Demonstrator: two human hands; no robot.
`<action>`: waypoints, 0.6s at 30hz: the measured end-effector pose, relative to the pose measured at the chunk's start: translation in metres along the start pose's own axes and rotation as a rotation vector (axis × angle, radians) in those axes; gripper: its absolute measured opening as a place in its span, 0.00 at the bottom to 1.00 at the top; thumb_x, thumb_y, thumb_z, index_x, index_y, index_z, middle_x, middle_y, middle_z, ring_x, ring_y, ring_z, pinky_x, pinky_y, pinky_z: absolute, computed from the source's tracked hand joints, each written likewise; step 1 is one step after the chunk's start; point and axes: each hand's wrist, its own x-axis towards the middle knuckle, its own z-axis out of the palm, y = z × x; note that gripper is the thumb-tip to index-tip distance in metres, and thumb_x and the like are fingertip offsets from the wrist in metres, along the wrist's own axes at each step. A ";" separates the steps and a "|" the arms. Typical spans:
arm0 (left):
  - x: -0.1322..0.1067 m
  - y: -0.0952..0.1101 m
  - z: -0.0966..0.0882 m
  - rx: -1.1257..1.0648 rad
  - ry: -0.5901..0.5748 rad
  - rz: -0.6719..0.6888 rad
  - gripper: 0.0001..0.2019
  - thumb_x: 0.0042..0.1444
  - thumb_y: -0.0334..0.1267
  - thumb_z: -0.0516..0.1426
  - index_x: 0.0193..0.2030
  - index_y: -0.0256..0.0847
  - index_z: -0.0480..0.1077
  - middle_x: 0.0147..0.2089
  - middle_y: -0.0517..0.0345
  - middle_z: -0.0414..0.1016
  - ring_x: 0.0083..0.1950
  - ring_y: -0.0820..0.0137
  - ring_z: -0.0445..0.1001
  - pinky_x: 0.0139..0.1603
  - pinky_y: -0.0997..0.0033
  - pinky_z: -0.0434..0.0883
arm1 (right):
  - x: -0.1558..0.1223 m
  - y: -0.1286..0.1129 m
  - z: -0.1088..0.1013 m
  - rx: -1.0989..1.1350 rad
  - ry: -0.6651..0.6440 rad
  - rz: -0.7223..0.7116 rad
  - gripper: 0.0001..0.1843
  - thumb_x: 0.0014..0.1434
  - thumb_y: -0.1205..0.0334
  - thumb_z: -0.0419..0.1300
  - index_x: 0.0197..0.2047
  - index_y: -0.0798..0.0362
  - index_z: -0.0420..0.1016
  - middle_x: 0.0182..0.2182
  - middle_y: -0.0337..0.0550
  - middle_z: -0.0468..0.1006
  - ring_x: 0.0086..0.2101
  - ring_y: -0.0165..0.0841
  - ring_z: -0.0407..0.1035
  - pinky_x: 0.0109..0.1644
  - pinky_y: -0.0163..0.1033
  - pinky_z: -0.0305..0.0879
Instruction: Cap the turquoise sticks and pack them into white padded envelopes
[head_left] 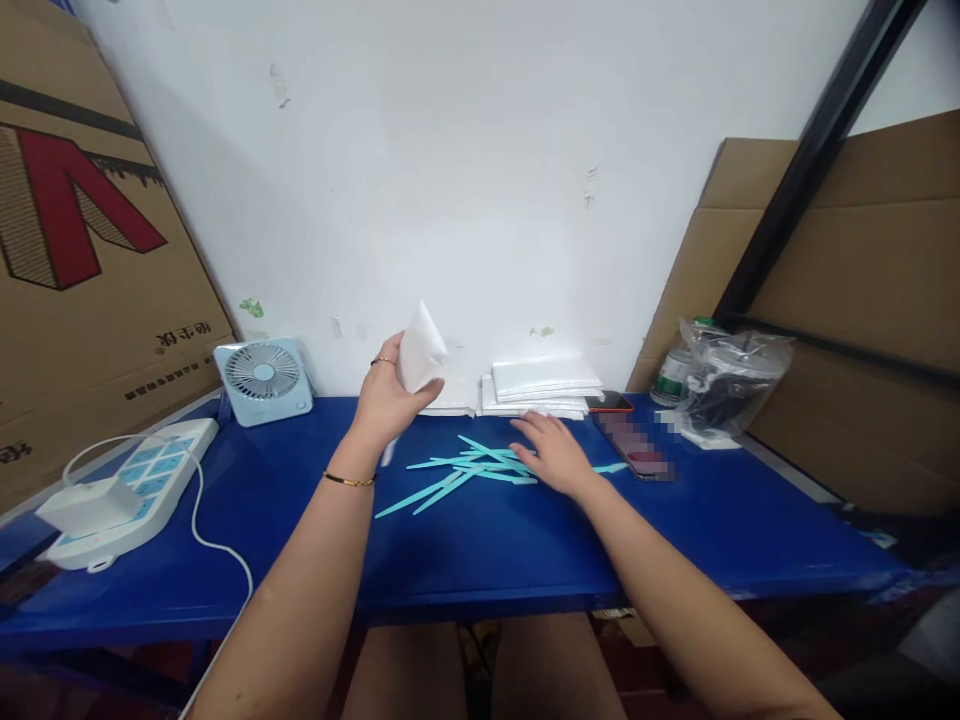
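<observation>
My left hand (390, 392) is raised above the table, closed around a white foam-like pouch (421, 352) tilted upward. My right hand (551, 452) is low over the right end of a loose pile of thin teal plastic sticks (469, 465), its fingers spread. Whether its fingertips touch the sticks I cannot tell. One stick end (611, 468) shows to the right of that hand. Just behind it lies a stack of flat white pouches (544, 380) against the wall. Another flat white piece lies behind my left hand, partly hidden by it.
On the blue table (300, 530), a fan (264, 380) and a power strip (150, 480) with a trailing white cable stand left. Two phones, one in front (634, 445), lie right of the stack. Further right are a bottle (671, 375) and a plastic-wrapped item (724, 385). Cardboard flanks both sides.
</observation>
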 end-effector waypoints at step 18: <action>-0.065 -0.061 0.074 -0.049 -0.761 -0.065 0.40 0.31 0.54 0.66 0.55 0.48 0.66 0.63 0.48 0.60 0.68 0.53 0.47 0.66 0.55 0.41 | -0.041 0.050 -0.048 0.109 -0.629 0.069 0.11 0.36 0.75 0.56 0.25 0.51 0.68 0.24 0.36 0.71 0.25 0.30 0.64 0.25 0.31 0.51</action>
